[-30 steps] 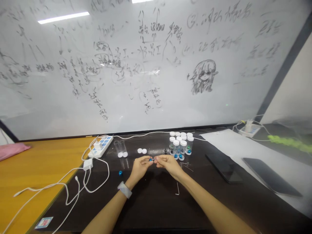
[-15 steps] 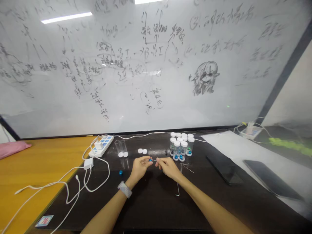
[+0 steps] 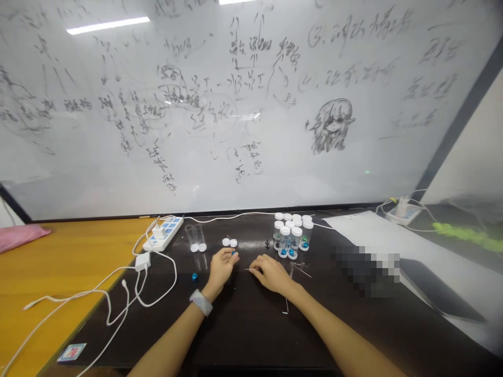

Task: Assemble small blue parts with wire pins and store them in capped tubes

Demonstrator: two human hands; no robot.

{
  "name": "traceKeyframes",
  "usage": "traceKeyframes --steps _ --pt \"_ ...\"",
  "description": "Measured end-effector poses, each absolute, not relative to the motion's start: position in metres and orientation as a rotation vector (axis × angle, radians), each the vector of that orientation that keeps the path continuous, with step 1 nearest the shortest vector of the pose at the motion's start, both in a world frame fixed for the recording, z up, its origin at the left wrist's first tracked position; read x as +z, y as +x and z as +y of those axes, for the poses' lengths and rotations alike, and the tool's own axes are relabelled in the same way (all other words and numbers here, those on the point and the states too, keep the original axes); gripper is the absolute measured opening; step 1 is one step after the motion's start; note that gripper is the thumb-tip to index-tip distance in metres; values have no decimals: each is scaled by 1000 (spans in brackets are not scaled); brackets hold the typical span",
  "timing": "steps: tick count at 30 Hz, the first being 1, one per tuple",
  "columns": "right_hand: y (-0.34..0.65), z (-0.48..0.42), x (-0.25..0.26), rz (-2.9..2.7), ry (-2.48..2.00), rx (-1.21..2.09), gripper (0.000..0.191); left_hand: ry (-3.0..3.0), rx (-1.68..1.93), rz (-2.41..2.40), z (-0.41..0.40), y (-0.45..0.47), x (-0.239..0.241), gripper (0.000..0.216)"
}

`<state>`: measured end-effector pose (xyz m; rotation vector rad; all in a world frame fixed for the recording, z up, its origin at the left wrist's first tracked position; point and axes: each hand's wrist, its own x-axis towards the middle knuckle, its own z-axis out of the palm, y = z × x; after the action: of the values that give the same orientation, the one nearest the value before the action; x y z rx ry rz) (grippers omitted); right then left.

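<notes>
My left hand pinches a small shiny blue piece between thumb and fingertips; a thin dark strand rises from it. Apart from it, my right hand is closed on a thin metal rod whose tip points left. A similar blue piece lies on the dark table left of my left hand. Beyond that hand are two white caps and two clear tubes standing on white caps. A small black anchor-shaped piece lies behind my right hand.
Several white-capped clear vials with blue and green pieces stand at the back right. Thin metal rods and an L-shaped hex key lie nearby. White cables and a power strip are at left; a dark flat device is at right.
My hands have moved apart. The left went left and up slightly with the blue piece, and the rod in my right hand no longer touches it.
</notes>
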<state>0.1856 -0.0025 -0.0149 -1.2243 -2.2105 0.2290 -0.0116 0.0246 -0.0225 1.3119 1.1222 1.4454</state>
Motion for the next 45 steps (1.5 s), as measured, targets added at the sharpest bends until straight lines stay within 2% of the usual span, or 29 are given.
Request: traceKeyframes --steps 2,4,10,14,22,25,29,33,41,45 --pt "188 0 -17 -2245 -1202 283 14 1277 1435 1097 24 -11 -21 38" --pt "190 4 -19 -2211 -1194 318 22 1242 1410 1074 22 -10 -20 41" --pt "196 26 -31 -1927 -1483 92 34 1142 1358 1042 19 -9 -15 48" --pt "194 38 -38 -1885 -1609 77 36 1139 1303 985 15 -9 -10 45" --pt "192 44 -38 -1863 -1532 96 25 1100 1321 950 13 -8 -7 37" --pt "194 40 -36 -1812 -1422 204 17 1002 1304 892 16 -11 -11 37" --pt "189 35 -32 -1620 -1144 562 10 890 1267 792 22 -14 -16 37" --pt "178 31 -31 -1501 -900 861 28 846 1247 742 23 -14 -18 36" --pt "171 14 -18 -1585 -805 997 30 878 1199 689 21 -14 -14 35" --pt "172 11 -14 -1636 -811 921 27 911 1208 673 19 -12 -13 35"
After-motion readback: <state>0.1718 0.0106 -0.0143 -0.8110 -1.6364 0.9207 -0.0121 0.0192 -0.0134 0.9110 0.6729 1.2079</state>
